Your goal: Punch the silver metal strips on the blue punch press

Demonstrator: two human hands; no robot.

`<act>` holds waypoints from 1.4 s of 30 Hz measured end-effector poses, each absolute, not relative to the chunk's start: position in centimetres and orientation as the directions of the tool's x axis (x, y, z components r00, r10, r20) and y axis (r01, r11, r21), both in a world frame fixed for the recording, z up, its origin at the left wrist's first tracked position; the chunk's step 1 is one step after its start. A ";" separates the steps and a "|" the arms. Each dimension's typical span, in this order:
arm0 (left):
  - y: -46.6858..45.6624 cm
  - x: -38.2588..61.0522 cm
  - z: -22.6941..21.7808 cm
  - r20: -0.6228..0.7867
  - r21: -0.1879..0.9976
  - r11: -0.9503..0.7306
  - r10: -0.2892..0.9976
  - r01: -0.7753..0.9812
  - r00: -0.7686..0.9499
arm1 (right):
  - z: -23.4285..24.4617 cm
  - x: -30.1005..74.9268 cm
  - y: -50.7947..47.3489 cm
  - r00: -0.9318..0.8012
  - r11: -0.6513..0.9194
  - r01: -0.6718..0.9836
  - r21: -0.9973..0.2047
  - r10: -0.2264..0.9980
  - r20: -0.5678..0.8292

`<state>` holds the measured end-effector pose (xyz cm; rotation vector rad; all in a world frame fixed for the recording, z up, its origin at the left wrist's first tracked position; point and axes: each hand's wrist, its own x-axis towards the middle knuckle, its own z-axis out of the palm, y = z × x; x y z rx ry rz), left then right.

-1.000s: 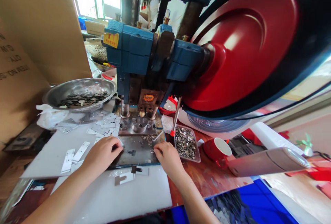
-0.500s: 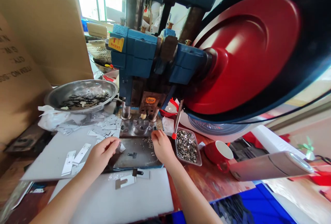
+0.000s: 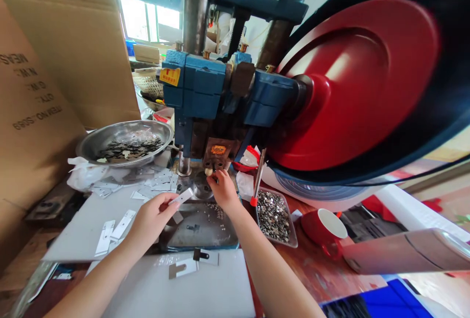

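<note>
My left hand point(image 3: 151, 219) pinches a small flat metal strip point(image 3: 182, 196) and holds it raised just left of the round die point(image 3: 201, 189) of the blue punch press point(image 3: 216, 93). My right hand point(image 3: 221, 190) reaches under the press head, its fingertips pinched on a tiny piece at the die; what it holds is too small to name. Below both hands lies the dark steel base plate point(image 3: 200, 227), with several tiny metal bits scattered on it.
A big red flywheel point(image 3: 352, 83) turns close on the right. A clear tray of small metal parts point(image 3: 274, 210) and a red cup point(image 3: 325, 227) stand right of the plate. A steel bowl point(image 3: 127, 142), loose strips point(image 3: 113, 225), white foam sheet point(image 3: 183, 283) and cardboard point(image 3: 55, 63) lie left.
My right hand moved from the base plate forward and up to the die under the press head. My left hand lifted a metal strip off the plate's left edge.
</note>
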<state>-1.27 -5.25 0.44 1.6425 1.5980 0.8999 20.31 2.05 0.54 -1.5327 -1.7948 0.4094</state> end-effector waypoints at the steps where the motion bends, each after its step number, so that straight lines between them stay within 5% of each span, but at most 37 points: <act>1: -4.7 -0.8 1.0 0.021 0.835 -0.033 0.999 0.549 0.028 | 0.4 20.5 1.8 -0.014 0.244 0.699 -0.672 0.944 0.328; 8: 0.7 4.1 2.1 0.220 0.764 -0.249 0.968 0.595 0.122 | -0.5 20.7 0.6 0.040 0.353 0.488 -0.798 0.904 0.425; 22: 4.0 5.5 0.7 0.126 0.814 -0.208 0.975 0.543 0.185 | -1.5 20.6 2.4 0.138 0.224 0.491 -0.842 0.934 0.329; 29: 2.6 4.0 1.4 0.229 0.771 -0.251 0.967 0.585 0.113 | -1.4 21.7 -0.1 0.206 0.239 0.469 -0.850 0.906 0.369; 32: -0.1 2.8 2.2 0.232 0.728 -0.309 0.951 0.612 0.205 | -0.8 22.5 -2.0 0.108 0.246 0.527 -0.814 0.930 0.351; 36: -4.1 2.0 1.9 -0.024 0.566 -0.444 0.834 0.695 0.552 | -0.7 23.7 -4.3 -0.041 0.246 0.660 -0.710 0.955 0.293; 42: -5.5 2.4 0.5 -0.092 0.491 -0.408 0.854 0.770 0.511 | -1.7 24.6 -4.8 -0.047 0.228 0.834 -0.503 0.937 0.347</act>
